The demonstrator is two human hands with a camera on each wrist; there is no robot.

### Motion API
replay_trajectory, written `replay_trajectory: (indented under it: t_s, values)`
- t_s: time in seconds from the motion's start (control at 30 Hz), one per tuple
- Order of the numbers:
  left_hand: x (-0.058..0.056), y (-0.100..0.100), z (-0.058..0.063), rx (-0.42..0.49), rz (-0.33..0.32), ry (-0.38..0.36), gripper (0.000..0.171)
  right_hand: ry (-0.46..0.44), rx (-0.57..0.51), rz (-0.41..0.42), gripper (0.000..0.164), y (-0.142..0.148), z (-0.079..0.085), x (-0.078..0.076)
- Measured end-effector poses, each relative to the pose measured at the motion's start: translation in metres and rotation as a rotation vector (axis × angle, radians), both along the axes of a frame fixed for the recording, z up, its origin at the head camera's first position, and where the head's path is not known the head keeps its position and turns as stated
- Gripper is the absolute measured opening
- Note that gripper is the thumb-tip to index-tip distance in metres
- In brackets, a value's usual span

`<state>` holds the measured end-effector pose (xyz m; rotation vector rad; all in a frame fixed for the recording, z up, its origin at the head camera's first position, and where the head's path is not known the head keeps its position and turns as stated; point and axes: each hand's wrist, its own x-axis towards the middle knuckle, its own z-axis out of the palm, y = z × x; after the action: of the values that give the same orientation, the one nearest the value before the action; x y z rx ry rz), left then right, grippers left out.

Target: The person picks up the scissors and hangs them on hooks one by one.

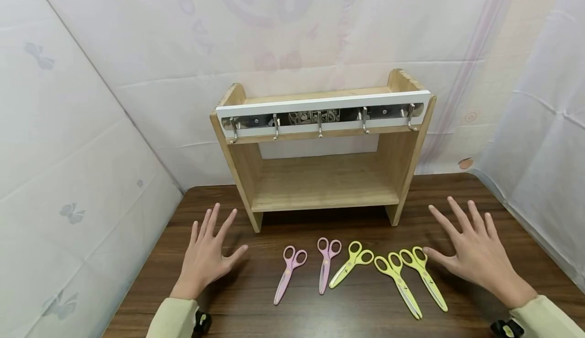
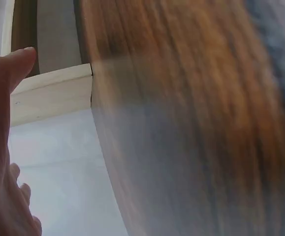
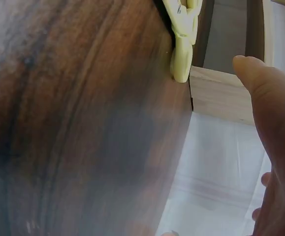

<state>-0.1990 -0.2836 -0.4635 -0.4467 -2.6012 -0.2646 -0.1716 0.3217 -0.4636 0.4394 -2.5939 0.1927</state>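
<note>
Lying fanned out: five pairs of scissors [image 1: 325, 270]

Two pink pairs [image 1: 284, 280] sit at lower centre, three yellow-green pairs [image 1: 404, 288] just right, on a dark wood-grain table [image 1: 155, 282]. The left hand [image 1: 206, 257], lower left, and right hand [image 1: 477, 257], lower right, spread their fingers wide, holding nothing. At frame centre stands a wooden shelf [image 1: 324, 180]; pale printed cloth [image 1: 151, 38] lines the walls.

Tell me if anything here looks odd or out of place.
Nothing looks spilled or visibly damaged. The only slightly untidy spot is the table in front of the wooden rack: two pink scissors and three yellow scissors lie at uneven angles, with the leftmost yellow pair slanting most.
</note>
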Motion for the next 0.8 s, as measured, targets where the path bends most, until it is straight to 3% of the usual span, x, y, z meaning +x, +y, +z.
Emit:
replay_trajectory:
  t_s: [0.1,0.23,0.47,0.67,0.8]
  values:
    - [-0.003,0.005,0.003,0.078,-0.005,-0.027,0.094,0.004,-0.009,0.017,0.104,-0.002,0.004,0.000]
    - [-0.010,0.015,0.013,0.251,-0.023,-0.107,0.094,-0.053,-0.023,0.046,0.100,-0.007,0.016,0.002]
    - [-0.030,0.040,0.032,0.528,-0.076,-0.224,0.087,-0.315,-0.067,0.022,0.077,-0.022,0.033,0.013]
    - [-0.046,0.052,0.037,0.683,-0.101,-0.279,0.082,-0.522,-0.088,0.046,0.044,-0.034,0.032,0.023]
    - [-0.050,0.055,0.035,0.731,-0.088,-0.297,0.073,-0.606,-0.092,0.047,0.040,-0.039,0.026,0.030]
